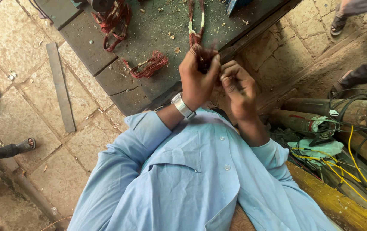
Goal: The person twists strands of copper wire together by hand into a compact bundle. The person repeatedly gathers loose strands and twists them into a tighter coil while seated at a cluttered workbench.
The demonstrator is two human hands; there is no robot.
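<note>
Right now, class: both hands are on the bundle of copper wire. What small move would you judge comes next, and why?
Probably tease more strands apart: the left hand grips the reddish copper wire bundle while the right hand pinches at its frayed end.

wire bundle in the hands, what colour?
Reddish copper wire bundle, clearest in the head view.
</note>
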